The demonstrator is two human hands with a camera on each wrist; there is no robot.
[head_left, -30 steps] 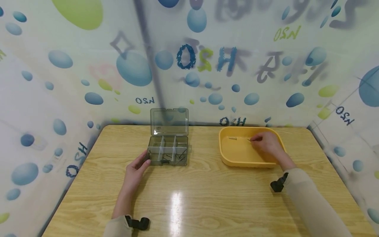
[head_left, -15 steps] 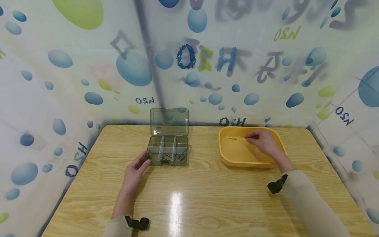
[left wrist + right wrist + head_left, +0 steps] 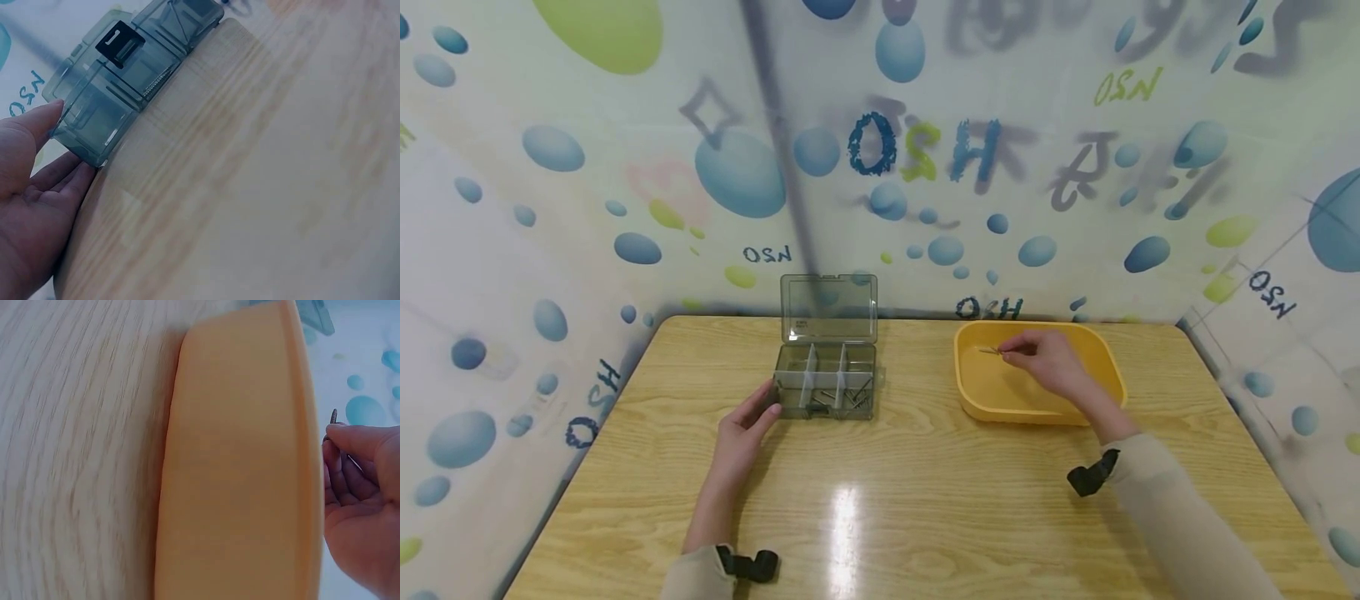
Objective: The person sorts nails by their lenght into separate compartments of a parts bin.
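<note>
A smoky clear compartment box stands on the table with its lid raised. Several screws lie in its front compartments. My left hand holds the box's left front corner between thumb and fingers. Over the yellow tray, my right hand pinches a screw, whose threaded tip sticks up past the thumb in the right wrist view. A second dark, thin piece shows by the curled fingers there. At the fingertips in the head view, a screw lies on the tray floor.
The wood-grain table meets a backdrop printed with blue and green drops behind the box and tray. A stretch of table separates the box from the tray. The tray's tall side wall fills the middle of the right wrist view.
My right hand has moved left across the tray, from its right half to the screw lying near the left end. The left hand and the box have stayed still.
</note>
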